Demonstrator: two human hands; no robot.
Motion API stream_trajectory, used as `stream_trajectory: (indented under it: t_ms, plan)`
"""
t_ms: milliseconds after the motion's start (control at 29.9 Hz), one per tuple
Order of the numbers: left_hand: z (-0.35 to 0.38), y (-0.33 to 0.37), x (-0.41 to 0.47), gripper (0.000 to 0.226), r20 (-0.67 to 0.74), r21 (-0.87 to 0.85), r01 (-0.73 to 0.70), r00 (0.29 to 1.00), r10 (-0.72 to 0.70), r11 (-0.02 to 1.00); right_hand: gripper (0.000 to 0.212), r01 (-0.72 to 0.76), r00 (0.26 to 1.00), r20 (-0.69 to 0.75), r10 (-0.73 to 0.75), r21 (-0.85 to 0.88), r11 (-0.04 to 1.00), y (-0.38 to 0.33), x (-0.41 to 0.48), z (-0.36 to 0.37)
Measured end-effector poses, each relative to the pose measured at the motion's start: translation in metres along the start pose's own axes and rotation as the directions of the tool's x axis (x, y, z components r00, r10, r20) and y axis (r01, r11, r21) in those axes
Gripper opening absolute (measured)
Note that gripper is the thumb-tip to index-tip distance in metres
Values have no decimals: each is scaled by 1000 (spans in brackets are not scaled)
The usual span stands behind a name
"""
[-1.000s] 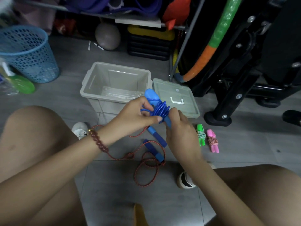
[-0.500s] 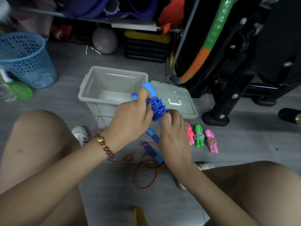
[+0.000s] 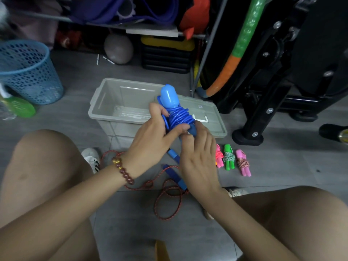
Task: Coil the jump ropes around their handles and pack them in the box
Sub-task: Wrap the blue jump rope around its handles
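Both hands are up over the floor, working the blue rope [image 3: 178, 117] just in front of the box [image 3: 135, 95]. The left hand [image 3: 152, 140] is wrapped round the coil, thumb across the turns. That grip looks meant to stop the springy cord unwinding. The right hand [image 3: 199, 162] has its fingertips pinched on the low end of the bundle, by the dark handle. My read is that it is seating the last turn or tucking the tail, though the tail itself is hidden.

The handles stand nearly upright, the light blue tip pointing far. That leaves the wraps facing the person.

The box sits open and I see no rope in it. Its lid [image 3: 214, 125] lies flat against its right side, out of the way for packing.

Three finished bundles [image 3: 229, 157] are lined up on the floor to the right, apart from the loose work. They wait to go in.

Near the knees, the red rope [image 3: 174, 175] sprawls in loops, not yet coiled. So it's one rope in hand, one to wind, and nothing packed.
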State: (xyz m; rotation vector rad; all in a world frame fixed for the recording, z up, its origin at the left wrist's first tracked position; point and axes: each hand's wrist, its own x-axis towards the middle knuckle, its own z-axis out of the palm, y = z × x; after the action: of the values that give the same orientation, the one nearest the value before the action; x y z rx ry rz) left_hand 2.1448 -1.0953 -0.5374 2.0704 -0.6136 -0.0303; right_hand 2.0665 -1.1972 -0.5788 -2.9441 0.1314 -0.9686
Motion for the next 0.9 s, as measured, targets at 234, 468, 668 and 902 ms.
stream_trajectory:
  t_ms: [234,468,668,902]
  plan:
    - [-16,-11,13,32,80,145,-132,989,121,981,29,-20,999,50,-4,477,879,23,18,-29]
    - [-9,-9,-6,29,444,248,-326,875,192,912,48,-278,920,384,-85,789,548,42,26,-35]
    - [-8,-13,-9,27,498,114,-207,858,125,972,53,-350,905,423,-30,785,510,41,21,-31]
    - [-7,-26,-9,38,519,-375,115,849,105,920,53,-340,917,398,-19,806,484,42,20,-30]
